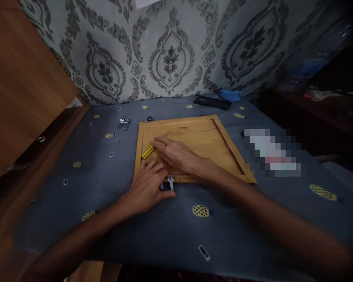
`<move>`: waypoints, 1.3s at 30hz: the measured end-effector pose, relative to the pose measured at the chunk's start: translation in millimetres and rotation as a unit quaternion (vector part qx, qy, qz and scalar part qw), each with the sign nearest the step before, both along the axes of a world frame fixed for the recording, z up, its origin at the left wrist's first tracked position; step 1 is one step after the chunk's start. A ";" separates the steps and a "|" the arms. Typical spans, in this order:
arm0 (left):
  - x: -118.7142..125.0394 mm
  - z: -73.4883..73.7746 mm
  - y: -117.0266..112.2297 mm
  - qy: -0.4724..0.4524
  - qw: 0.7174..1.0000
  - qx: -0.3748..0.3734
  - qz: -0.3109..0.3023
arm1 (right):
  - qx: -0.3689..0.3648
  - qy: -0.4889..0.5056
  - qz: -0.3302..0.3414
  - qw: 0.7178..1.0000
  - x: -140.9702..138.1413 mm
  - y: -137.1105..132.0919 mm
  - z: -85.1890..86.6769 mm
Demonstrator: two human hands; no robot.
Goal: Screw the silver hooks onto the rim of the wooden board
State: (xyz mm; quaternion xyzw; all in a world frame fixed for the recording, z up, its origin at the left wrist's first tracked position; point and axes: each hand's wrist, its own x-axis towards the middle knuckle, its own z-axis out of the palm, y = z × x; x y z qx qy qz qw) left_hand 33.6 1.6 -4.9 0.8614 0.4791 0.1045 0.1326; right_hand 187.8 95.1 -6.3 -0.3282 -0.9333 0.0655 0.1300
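Note:
A square wooden panel with a raised frame (223, 135) lies flat on a grey-blue cloth. My right hand (176, 154) rests palm down on the panel's near left part, fingers stretched out and touching a yellow-handled tool (147, 152). My left hand (148, 186) sits at the panel's near left corner, fingers curled over the frame edge and covering a small metal fitting (170, 182) that pokes out beside it.
The cloth (135, 235) covers a table set against a patterned wall. Small metal parts (124, 122) lie at the back left. A dark flat object (212, 102) and a blue thing (230, 95) lie at the back. A wooden cabinet (23, 90) stands on the left.

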 end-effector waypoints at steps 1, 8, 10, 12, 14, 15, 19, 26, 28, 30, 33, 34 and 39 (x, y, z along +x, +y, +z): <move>-0.1 -0.5 0.1 -0.002 1.000 0.003 0.000 | -0.001 -0.011 0.003 1.000 -4.2 3.2 0.2; -2.0 -5.0 0.1 0.001 1.000 0.017 -0.012 | -0.013 -0.028 -0.028 0.999 -7.4 4.5 -5.5; -1.9 -4.4 -0.2 0.003 1.000 0.021 -0.014 | -0.019 -0.003 -0.050 0.999 -4.1 4.7 -6.4; -1.5 -3.3 -0.5 0.004 1.000 0.020 -0.015 | -0.025 0.039 -0.076 0.996 1.6 4.0 -6.8; -1.1 -2.6 -0.6 0.008 1.000 0.015 -0.015 | -0.028 0.100 -0.108 0.989 9.6 0.3 -6.6; -1.0 -2.5 -0.6 0.011 1.000 0.014 -0.015 | -0.027 0.135 -0.123 0.983 14.2 -3.3 -6.0; -1.4 -3.6 -0.6 0.014 1.000 0.023 -0.015 | -0.042 0.287 -0.155 0.944 29.6 -30.8 1.3; -1.0 -3.8 -1.5 0.009 0.999 0.028 -0.014 | -0.156 0.514 -0.131 0.833 30.8 -76.9 2.1; -0.6 -3.5 -1.7 0.014 0.999 0.030 -0.012 | -0.146 0.499 -0.133 0.844 29.6 -79.8 -3.7; -0.5 -3.6 -1.6 0.018 0.999 0.030 -0.009 | -0.136 0.486 -0.138 0.852 28.9 -80.4 -8.3; -0.9 -4.4 -1.2 0.020 0.999 0.034 -0.012 | -0.136 0.470 -0.138 0.861 27.6 -80.8 -11.6; -1.1 -4.7 -1.1 0.019 0.999 0.036 -0.013 | -0.139 0.466 -0.137 0.863 27.1 -81.0 -12.1; -1.8 -5.6 -0.8 0.018 0.999 0.036 -0.017 | -0.148 0.462 -0.128 0.865 24.6 -82.0 -14.4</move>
